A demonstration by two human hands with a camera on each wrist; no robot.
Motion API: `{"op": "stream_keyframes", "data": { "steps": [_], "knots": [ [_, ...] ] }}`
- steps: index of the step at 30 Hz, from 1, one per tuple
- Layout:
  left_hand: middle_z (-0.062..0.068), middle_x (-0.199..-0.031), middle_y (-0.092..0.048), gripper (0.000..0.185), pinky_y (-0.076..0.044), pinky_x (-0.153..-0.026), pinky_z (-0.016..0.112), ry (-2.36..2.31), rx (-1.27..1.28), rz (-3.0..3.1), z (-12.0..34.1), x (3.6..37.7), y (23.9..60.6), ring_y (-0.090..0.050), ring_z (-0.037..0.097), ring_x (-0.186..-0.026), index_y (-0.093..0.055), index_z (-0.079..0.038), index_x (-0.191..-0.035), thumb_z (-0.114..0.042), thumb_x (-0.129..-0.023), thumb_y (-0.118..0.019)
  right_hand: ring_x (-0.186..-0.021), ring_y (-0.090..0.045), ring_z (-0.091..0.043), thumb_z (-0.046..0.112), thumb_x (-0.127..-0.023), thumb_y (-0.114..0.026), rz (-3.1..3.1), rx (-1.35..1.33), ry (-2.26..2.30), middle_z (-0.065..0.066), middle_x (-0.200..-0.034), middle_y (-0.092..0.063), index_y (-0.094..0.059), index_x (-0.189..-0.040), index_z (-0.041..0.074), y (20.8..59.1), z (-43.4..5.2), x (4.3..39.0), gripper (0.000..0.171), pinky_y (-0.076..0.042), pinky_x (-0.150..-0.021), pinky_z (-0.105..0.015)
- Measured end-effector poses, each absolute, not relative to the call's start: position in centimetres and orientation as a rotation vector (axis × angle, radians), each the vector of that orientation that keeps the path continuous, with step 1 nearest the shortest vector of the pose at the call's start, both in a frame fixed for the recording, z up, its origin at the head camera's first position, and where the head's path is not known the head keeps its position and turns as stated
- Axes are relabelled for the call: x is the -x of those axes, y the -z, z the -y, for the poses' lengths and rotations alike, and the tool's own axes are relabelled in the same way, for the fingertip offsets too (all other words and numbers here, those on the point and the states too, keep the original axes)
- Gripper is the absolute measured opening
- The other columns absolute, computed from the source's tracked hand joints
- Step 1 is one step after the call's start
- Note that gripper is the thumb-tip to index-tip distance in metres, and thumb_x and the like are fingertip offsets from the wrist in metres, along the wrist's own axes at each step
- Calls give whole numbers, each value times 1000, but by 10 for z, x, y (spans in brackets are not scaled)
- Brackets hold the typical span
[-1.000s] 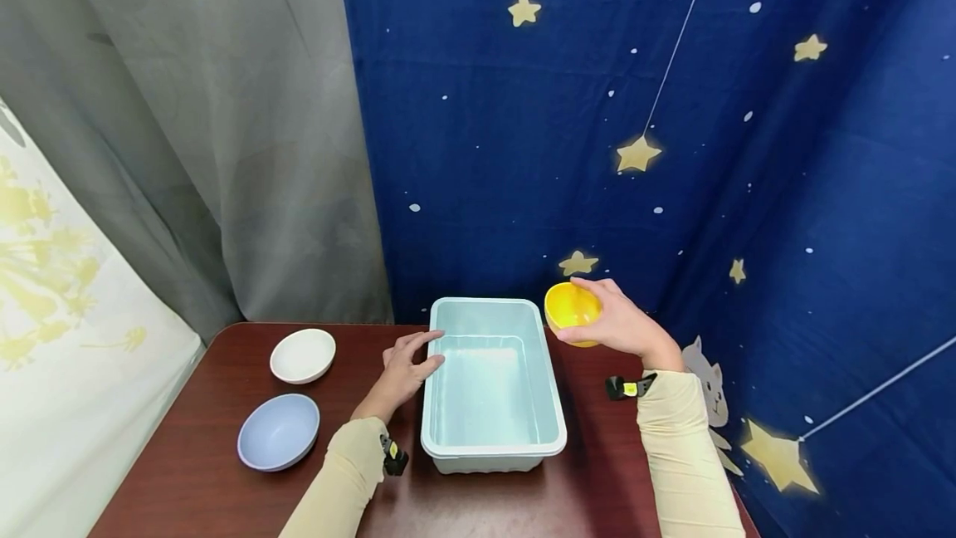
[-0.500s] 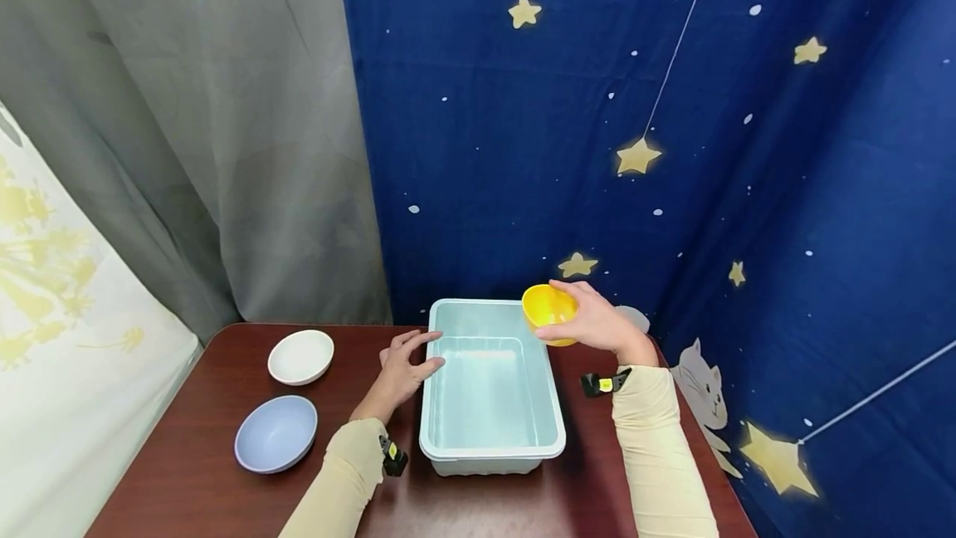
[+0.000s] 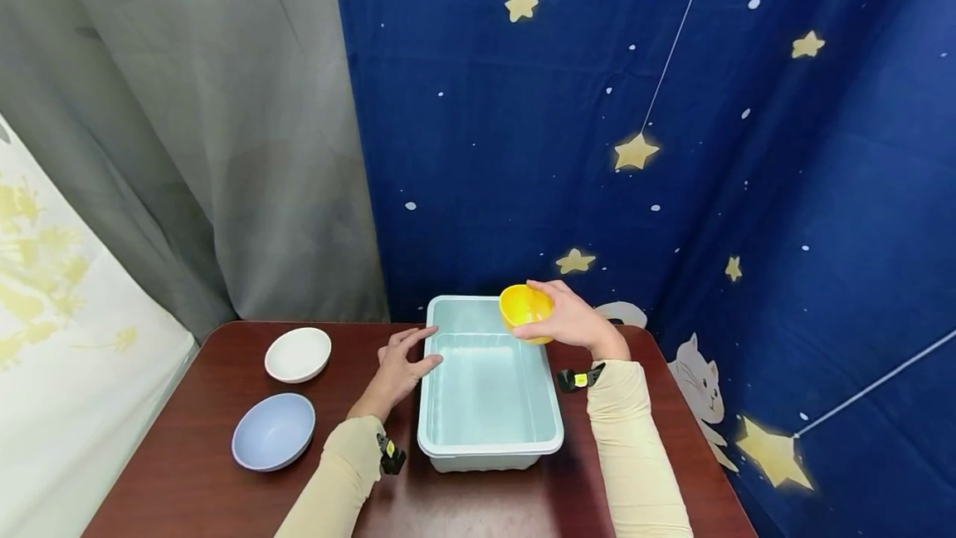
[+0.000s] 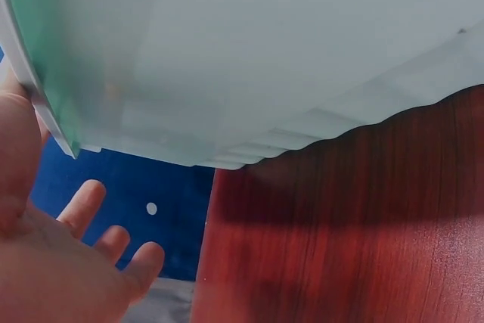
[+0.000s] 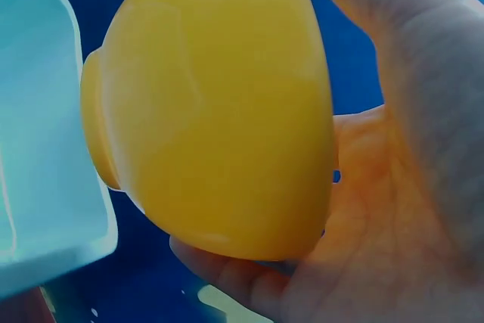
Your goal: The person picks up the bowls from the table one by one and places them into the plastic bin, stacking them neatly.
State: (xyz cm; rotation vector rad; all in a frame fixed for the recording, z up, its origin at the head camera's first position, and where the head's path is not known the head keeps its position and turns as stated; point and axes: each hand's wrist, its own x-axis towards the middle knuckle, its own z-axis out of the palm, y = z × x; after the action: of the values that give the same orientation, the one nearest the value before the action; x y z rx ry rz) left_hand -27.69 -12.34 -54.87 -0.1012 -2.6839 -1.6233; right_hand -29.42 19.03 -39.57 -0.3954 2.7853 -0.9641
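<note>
Dark wooden table (image 3: 187,471): small yellow plastic bowl (image 3: 525,310), clasped in the right hand (image 3: 571,324), has been carried leftward over the pale green plastic bin's (image 3: 489,442) far corner; left hand (image 3: 398,370) kept flat against the bin's side.

**Clearance around the tub**

Tub (image 3: 489,430) interior open from above. Left hand (image 3: 399,368) lies against its left rim; right hand (image 3: 571,322) with yellow bowl (image 3: 523,307) hangs over the far right corner. White bowl (image 3: 298,354) and blue bowl (image 3: 273,431) occupy the left tabletop (image 3: 187,480).
</note>
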Motion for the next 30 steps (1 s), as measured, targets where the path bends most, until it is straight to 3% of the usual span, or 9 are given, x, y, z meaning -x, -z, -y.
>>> {"op": "stream_keyframes", "data": {
  "steps": [12,30],
  "knots": [
    [12,-159,-38,51,-34,-110,65,1663,75,2681,125,275,550,-29,41,-138,-61,-32,-140,-31,-91,-77,-122,-51,-28,61,-69,-87,-2761,381,997,-9,-148,-42,-35,-158,22,412,-174,301,111,-48,-105,-49],
    [10,-161,-37,51,-34,-111,68,1710,62,2700,123,276,549,-31,39,-139,-58,-39,-140,-40,-92,-75,-123,-50,-30,56,-71,-88,-2755,329,1066,-14,-148,-41,-33,-159,17,437,-165,311,111,-47,-108,-51]
  ]
}}
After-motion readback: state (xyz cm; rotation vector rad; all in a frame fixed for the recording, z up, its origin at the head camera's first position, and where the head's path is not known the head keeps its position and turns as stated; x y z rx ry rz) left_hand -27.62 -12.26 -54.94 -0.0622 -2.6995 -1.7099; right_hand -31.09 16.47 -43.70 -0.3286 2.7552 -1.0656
